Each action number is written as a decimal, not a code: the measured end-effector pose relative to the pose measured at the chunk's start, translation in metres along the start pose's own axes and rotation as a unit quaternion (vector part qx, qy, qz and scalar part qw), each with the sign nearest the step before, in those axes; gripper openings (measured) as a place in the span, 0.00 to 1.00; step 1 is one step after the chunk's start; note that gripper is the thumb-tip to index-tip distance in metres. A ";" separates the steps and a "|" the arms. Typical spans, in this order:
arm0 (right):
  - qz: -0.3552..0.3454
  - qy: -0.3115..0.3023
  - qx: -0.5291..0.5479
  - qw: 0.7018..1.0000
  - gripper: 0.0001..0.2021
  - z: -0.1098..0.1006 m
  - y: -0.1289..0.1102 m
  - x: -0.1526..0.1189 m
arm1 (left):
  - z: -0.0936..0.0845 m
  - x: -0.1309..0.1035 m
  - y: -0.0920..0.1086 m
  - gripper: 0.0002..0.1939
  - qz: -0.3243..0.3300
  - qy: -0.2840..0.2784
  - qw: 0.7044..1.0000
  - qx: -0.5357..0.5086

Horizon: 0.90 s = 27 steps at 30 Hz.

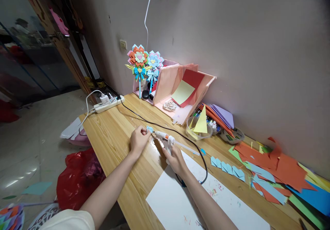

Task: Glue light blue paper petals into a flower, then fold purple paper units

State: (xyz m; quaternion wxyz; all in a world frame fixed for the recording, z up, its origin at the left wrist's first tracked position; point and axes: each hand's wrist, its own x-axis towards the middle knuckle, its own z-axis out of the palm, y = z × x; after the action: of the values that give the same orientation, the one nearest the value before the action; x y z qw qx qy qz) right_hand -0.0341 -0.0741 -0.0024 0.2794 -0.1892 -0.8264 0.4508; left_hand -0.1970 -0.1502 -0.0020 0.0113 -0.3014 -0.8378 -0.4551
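Near the middle of the wooden table, my left hand (138, 140) pinches a small light blue folded paper piece (150, 129) between its fingertips. My right hand (177, 158) is wrapped round the handle of a white hot glue gun (162, 136). The gun's nozzle points left, close to the blue paper; whether they touch I cannot tell. A clear glue stick (186, 147) sticks out of the gun's back, and its black cord curls behind and under my right wrist. To the right, a row of similar light blue folded pieces (227, 168) lies on the wood.
A white sheet (206, 192) lies under my right forearm. Farther back stand paper flowers (139, 59), a pink box (165, 85) and a clear bowl (199, 134). Coloured paper scraps (273, 164) cover the right side. A power strip (108, 104) sits at the left edge, above a red bag (77, 178).
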 end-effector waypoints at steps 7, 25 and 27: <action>0.015 -0.026 -0.005 1.000 0.16 -0.001 -0.002 -0.003 | -0.001 0.005 -0.002 0.10 -0.022 0.024 0.999 -0.039; 0.106 0.085 -0.188 0.973 0.11 0.041 0.011 0.090 | 0.006 -0.007 -0.001 0.15 0.002 -0.058 0.976 -0.211; 0.104 0.073 -0.187 0.974 0.13 0.036 0.014 0.086 | 0.006 -0.012 0.003 0.15 0.010 -0.071 0.970 -0.231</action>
State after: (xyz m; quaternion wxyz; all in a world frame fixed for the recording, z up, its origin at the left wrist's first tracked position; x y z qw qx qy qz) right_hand -0.1225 -0.0415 -0.0048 0.2502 -0.3557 -0.8492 0.2995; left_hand -0.1841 -0.1507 -0.0068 -0.1131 -0.3357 -0.7059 -0.6134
